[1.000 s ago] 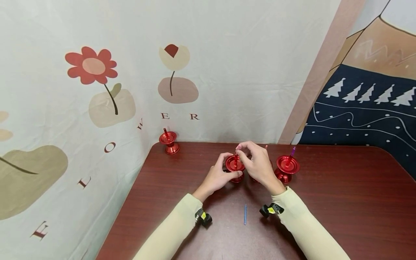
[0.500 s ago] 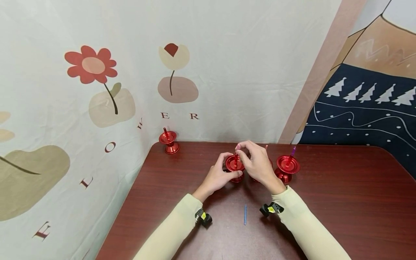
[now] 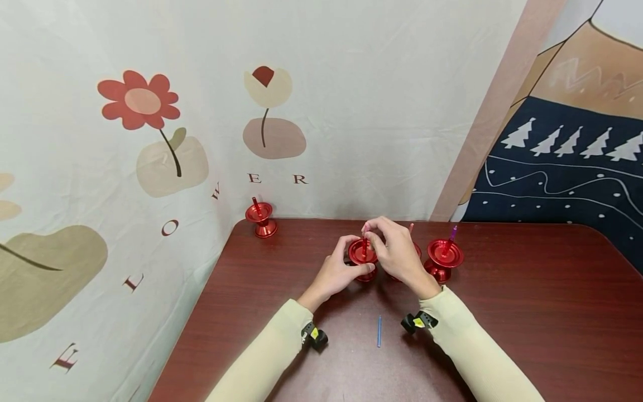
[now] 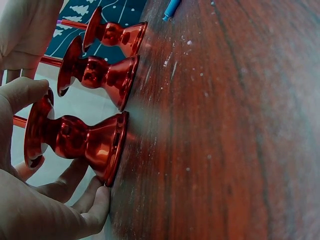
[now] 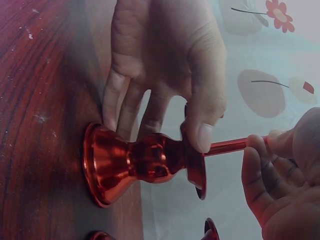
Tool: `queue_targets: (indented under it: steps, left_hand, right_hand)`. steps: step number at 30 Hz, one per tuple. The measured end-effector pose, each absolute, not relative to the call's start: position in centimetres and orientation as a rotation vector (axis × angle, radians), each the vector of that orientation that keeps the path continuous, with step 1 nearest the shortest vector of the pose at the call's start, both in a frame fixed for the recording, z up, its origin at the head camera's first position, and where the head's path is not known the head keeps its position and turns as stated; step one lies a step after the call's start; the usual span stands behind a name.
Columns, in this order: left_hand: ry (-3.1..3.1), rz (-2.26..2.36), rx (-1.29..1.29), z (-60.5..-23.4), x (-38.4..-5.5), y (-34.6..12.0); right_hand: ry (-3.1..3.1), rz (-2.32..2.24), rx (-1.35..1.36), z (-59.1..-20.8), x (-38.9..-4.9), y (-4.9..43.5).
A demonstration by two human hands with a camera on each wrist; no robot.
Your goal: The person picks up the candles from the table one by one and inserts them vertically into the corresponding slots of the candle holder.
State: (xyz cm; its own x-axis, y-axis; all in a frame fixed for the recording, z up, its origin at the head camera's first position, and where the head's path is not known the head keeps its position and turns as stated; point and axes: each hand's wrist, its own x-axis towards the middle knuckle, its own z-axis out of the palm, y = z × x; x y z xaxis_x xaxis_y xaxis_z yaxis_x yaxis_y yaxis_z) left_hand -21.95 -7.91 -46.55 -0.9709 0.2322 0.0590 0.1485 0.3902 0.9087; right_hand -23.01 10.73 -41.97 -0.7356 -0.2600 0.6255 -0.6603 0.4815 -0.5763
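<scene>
A shiny red metal candle holder (image 3: 363,255) stands on the table in front of me, its dish facing up and a thin red tube (image 5: 227,146) rising from the centre. My left hand (image 3: 337,272) holds it by the dish, thumb on the near rim and fingers around the far side. Over the tube, my right hand (image 3: 401,251) pinches a thin pink candle (image 3: 367,226) between thumb and fingertips; most of the candle is hidden. Another red holder (image 4: 97,75) is partly covered by my right hand in the head view. To its right stands a holder (image 3: 440,265) bearing a purple candle (image 3: 454,232).
A thin blue candle (image 3: 379,331) lies on the dark wood table (image 3: 527,301), between my forearms. At the back left corner stands one more red holder (image 3: 262,223) with its tube upright. A printed cloth (image 3: 351,111) hangs right behind the table.
Almost nothing differs: both hands keep their places on the holder and the candle, and the view shifts only slightly.
</scene>
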Motion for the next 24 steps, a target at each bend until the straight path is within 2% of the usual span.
queue_targets:
  steps: [24]
  left_hand:
    - [2.554, 1.651, 0.341, -46.39, -21.97, -7.92]
  right_hand:
    - [-2.344, 1.111, 0.783, -41.04, -23.08, 10.74]
